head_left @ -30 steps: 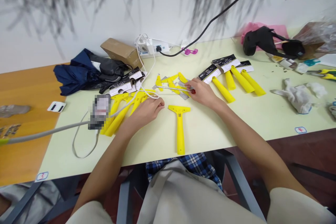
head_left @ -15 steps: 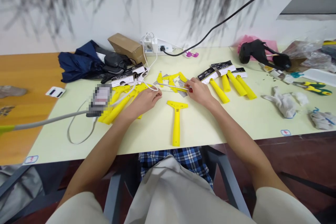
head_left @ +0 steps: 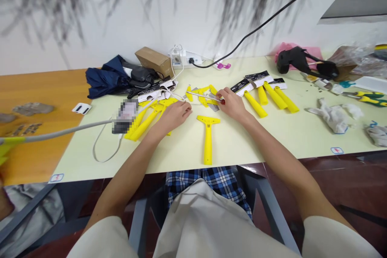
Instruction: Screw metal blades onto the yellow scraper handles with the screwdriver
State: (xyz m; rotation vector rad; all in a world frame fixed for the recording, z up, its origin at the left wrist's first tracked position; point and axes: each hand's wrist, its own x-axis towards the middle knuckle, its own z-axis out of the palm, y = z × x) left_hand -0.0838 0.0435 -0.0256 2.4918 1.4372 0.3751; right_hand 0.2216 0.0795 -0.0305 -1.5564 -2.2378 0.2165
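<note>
My right hand point(head_left: 232, 104) is closed around a screwdriver point(head_left: 203, 96), its silver shaft pointing left and a bit of red handle showing. Beneath the shaft lie small yellow plastic pieces point(head_left: 190, 93) and flat grey metal plates. My left hand point(head_left: 175, 116) has its fingers curled together at the right edge of a pile of yellow scraper handles point(head_left: 145, 125); whatever its fingertips hold, if anything, is hidden. Between my forearms a single yellow scraper handle point(head_left: 208, 141) lies with its wide head away from me.
Scrapers with black-and-white packaging point(head_left: 262, 94) lie to the right. Behind the left pile are a dark blue umbrella point(head_left: 104, 76) and a cardboard box point(head_left: 155, 61). A white cable point(head_left: 99, 155) loops at left. Crumpled gloves point(head_left: 329, 117) and yellow-green pliers point(head_left: 367, 97) lie far right.
The view has turned slightly left, so the table things appear farther right. My right hand still grips the screwdriver. My left hand stays by the handle pile.
</note>
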